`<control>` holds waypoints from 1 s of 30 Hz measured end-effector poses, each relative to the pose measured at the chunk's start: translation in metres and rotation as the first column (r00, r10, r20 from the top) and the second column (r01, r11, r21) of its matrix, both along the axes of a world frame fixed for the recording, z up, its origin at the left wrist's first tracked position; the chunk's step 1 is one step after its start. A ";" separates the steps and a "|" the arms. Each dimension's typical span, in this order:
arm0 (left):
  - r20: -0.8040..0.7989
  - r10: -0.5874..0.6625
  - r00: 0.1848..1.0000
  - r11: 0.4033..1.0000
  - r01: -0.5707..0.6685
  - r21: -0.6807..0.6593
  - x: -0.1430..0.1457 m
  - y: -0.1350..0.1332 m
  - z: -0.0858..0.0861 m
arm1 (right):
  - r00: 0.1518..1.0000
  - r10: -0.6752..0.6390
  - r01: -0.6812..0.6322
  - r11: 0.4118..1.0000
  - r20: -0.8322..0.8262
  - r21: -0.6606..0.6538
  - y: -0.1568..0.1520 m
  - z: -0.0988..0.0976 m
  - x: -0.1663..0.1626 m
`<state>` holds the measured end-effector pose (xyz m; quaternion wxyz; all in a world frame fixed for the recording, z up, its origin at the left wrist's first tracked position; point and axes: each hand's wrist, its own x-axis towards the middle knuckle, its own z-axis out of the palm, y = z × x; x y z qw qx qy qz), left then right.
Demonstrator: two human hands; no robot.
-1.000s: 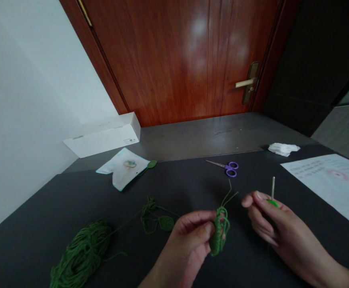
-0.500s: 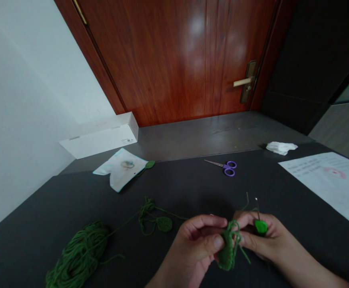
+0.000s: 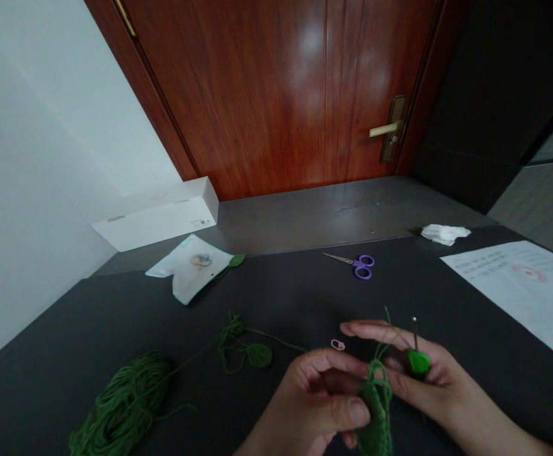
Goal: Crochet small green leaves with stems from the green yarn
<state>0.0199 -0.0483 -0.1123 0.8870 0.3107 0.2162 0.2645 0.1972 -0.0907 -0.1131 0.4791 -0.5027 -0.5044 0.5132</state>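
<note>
My left hand pinches a green crocheted piece between thumb and fingers, low in the view. Loose strands of green yarn loop up from its top edge. My right hand is close against the right side of the piece, its index finger stretched out to the left. A crochet hook with a bright green handle is tucked in that hand, metal tip pointing up. Just beyond my hands, a small pale pink stitch marker lies on the dark table. Part of my right fingers is hidden behind the work.
A green yarn skein lies at front left, its strand running past a small green crocheted oval. Purple-handled scissors, a white pouch, a white box, crumpled tissue and a printed sheet lie farther out.
Both hands and the crocheted piece have shifted slightly down and right. My right index finger has stretched out away from the piece. The pink stitch marker is now plainly visible.
</note>
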 end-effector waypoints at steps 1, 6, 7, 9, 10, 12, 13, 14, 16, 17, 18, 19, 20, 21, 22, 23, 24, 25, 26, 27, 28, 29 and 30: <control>0.032 -0.034 0.999 0.999 0.035 -0.019 0.000 -0.001 -0.002 | 0.997 0.063 -0.063 0.998 -0.034 0.003 -0.001 -0.001 0.000; 0.238 -0.090 0.967 0.995 0.097 -0.020 -0.004 -0.001 -0.008 | 0.956 0.209 -0.218 0.976 -0.205 -0.023 -0.001 -0.008 -0.003; 0.258 -0.095 0.961 0.995 0.102 -0.015 -0.006 0.000 -0.008 | 0.951 0.213 -0.228 0.973 -0.225 -0.042 0.000 -0.009 -0.004; 0.280 -0.088 0.956 0.995 0.096 -0.016 -0.011 0.003 -0.006 | 0.946 0.178 -0.208 0.974 -0.270 -0.086 0.002 -0.010 -0.004; 0.283 -0.077 0.956 0.996 0.086 -0.021 -0.013 0.003 -0.004 | 0.947 0.139 -0.178 0.978 -0.289 -0.112 0.002 -0.009 -0.004; 0.291 -0.052 0.955 0.997 0.064 -0.032 -0.017 0.004 -0.001 | 0.949 0.053 -0.110 0.980 -0.311 -0.168 0.003 -0.008 -0.005; 0.292 -0.043 0.955 0.998 0.056 -0.037 -0.017 0.004 0.001 | 0.950 0.014 -0.074 0.980 -0.311 -0.183 0.003 -0.006 -0.005; 0.292 -0.040 0.956 0.998 0.053 -0.038 -0.017 0.003 0.002 | 0.953 -0.023 -0.033 0.983 -0.303 -0.179 0.002 -0.005 -0.005; 0.291 -0.059 0.955 0.997 0.070 -0.026 -0.013 0.002 0.001 | 0.959 -0.063 0.032 0.993 -0.277 -0.115 0.001 -0.003 -0.005; 0.270 -0.072 0.960 0.997 0.079 -0.016 -0.011 0.001 0.000 | 0.962 -0.052 0.034 0.997 -0.267 -0.069 0.001 -0.002 -0.006; 0.247 -0.083 0.965 0.996 0.086 0.000 -0.008 0.001 -0.002 | 0.964 -0.028 0.020 0.999 -0.264 -0.032 0.000 -0.002 -0.006; 0.202 -0.083 0.976 0.997 0.083 0.005 -0.005 0.000 -0.004 | 0.964 0.003 -0.007 1.000 -0.265 -0.013 0.000 -0.003 -0.007; 0.153 -0.077 0.985 0.997 0.073 0.027 -0.002 -0.001 -0.007 | 0.961 0.034 -0.035 0.999 -0.275 -0.002 0.000 -0.004 -0.007; 0.146 -0.060 0.987 0.998 0.055 0.040 -0.001 -0.002 -0.010 | 0.955 0.053 -0.052 0.999 -0.291 0.009 0.001 -0.006 -0.007; 0.125 -0.053 0.991 0.998 0.048 0.043 0.000 -0.002 -0.012 | 0.950 0.061 -0.056 0.998 -0.308 0.023 0.001 -0.008 -0.008; 0.093 -0.040 0.995 0.998 0.036 0.043 0.000 -0.003 -0.015 | 0.945 0.063 -0.053 0.998 -0.320 0.042 0.001 -0.010 -0.008; 0.058 -0.040 0.997 0.998 0.038 0.044 0.000 -0.004 -0.017 | 0.945 0.066 -0.049 0.997 -0.320 0.062 0.002 -0.011 -0.007; 0.030 -0.045 0.999 0.998 0.044 0.041 -0.001 -0.004 -0.019 | 0.947 0.085 -0.063 0.995 -0.309 0.079 0.002 -0.012 -0.007; 0.010 -0.052 0.999 0.998 0.052 0.039 -0.002 -0.005 -0.020 | 0.949 0.106 -0.085 0.993 -0.296 0.085 0.002 -0.012 -0.007; 0.003 -0.060 0.998 0.998 0.059 0.036 -0.003 -0.005 -0.022 | 0.950 0.131 -0.114 0.990 -0.283 0.077 0.001 -0.012 -0.006; 0.005 -0.061 0.998 0.998 0.061 0.031 -0.003 -0.005 -0.025 | 0.949 0.154 -0.139 0.988 -0.277 0.074 0.001 -0.011 -0.005; 0.012 -0.059 0.998 0.998 0.059 0.026 -0.002 -0.005 -0.027 | 0.945 0.172 -0.158 0.985 -0.276 0.072 0.000 -0.010 -0.005; 0.018 -0.061 0.998 0.998 0.060 0.022 -0.002 -0.005 -0.028 | 0.943 0.183 -0.168 0.983 -0.277 0.079 0.000 -0.008 -0.004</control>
